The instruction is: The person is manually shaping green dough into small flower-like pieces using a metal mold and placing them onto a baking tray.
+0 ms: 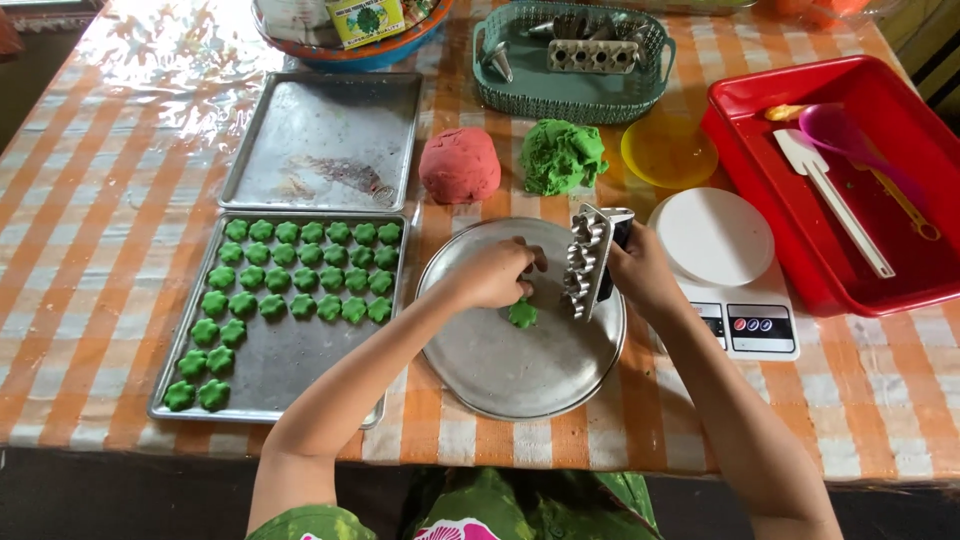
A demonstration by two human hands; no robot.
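Right now the metal mould (590,258) — long, scalloped — sits in the right hand (640,272); left-hand fingers (520,285) pinch green dough (522,314).

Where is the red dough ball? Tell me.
The red dough ball sits on the checked table in the head view, left of the green dough lump, just beyond the round metal plate.

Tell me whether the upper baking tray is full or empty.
Empty: the upper baking tray holds no cookies, only smears, while the lower tray carries green cookies.
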